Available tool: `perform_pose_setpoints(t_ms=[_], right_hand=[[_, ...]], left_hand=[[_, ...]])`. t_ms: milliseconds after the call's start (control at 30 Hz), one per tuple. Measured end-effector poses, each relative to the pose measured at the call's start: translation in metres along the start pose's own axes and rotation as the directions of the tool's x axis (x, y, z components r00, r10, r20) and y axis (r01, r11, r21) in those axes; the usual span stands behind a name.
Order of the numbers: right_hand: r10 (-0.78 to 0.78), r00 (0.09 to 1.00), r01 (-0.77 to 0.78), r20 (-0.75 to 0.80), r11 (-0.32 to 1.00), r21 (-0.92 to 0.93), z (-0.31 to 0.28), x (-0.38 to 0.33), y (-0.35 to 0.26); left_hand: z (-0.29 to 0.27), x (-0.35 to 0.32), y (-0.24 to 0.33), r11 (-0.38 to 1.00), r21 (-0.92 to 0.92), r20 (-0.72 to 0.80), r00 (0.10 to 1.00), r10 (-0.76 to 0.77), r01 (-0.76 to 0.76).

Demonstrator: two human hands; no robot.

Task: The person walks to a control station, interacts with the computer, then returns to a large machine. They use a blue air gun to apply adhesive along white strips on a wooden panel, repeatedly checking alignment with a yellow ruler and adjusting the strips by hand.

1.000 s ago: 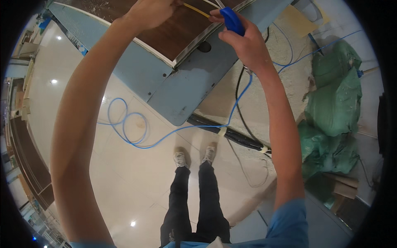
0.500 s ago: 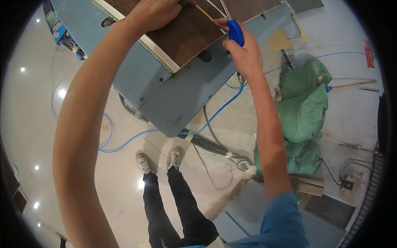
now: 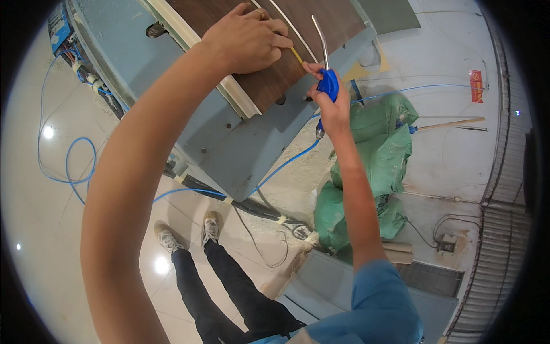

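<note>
We count two hands: our left hand [image 3: 246, 39] and our right hand [image 3: 331, 109]. There is one blue air gun [image 3: 327, 85], with one bent metal nozzle [image 3: 322, 35]. One thin yellow strip [image 3: 296, 55] shows at the left fingertips. We see one dark wood panel [image 3: 275, 69] and one grey-blue machine table [image 3: 240, 143]. One blue hose [image 3: 286, 163] runs from the gun, and one more blue hose lies coiled [image 3: 69, 166] on the floor. Green sacks [image 3: 378, 155] number about two; where one ends is hard to tell. We count two shoes [image 3: 189, 232], one red sign [image 3: 475, 86], one wooden stick [image 3: 452, 123] and one wall socket [image 3: 447, 243].
</note>
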State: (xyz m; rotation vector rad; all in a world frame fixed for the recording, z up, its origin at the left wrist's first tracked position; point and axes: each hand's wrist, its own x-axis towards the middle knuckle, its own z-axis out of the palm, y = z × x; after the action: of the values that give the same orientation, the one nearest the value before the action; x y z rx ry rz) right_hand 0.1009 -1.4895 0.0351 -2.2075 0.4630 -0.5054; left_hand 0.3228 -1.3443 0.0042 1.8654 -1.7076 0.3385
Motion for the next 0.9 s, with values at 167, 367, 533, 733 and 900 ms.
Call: perform_pose_setpoints(t_ms=[167, 367, 533, 733, 900], right_hand=[[0.049, 0.999, -0.049, 0.014, 0.999, 0.018, -0.001, -0.006, -0.003], [0.076, 0.997, -0.079, 0.025, 0.992, 0.096, 0.003, -0.007, -0.014], [0.086, 0.996, -0.086, 0.009, 0.989, 0.121, 0.010, -0.004, -0.014], [0.108, 0.993, -0.111, 0.041, 0.991, 0.080, 0.007, 0.002, -0.013], [0.175, 0.983, -0.180, 0.053, 0.979, 0.099, 0.003, 0.004, -0.020]], left_hand=[[0.010, -0.003, 0.007, 0.994, 0.014, 0.047, 0.993, -0.110, 0.110], [0.011, -0.004, 0.014, 0.985, 0.044, 0.024, 0.985, -0.168, 0.167], [0.011, -0.002, 0.014, 0.982, 0.005, 0.044, 0.981, -0.190, 0.190], [0.009, -0.004, 0.028, 0.971, 0.119, 0.047, 0.976, -0.213, 0.206], [0.013, -0.013, 0.087, 0.915, 0.187, 0.004, 0.931, -0.365, 0.358]])
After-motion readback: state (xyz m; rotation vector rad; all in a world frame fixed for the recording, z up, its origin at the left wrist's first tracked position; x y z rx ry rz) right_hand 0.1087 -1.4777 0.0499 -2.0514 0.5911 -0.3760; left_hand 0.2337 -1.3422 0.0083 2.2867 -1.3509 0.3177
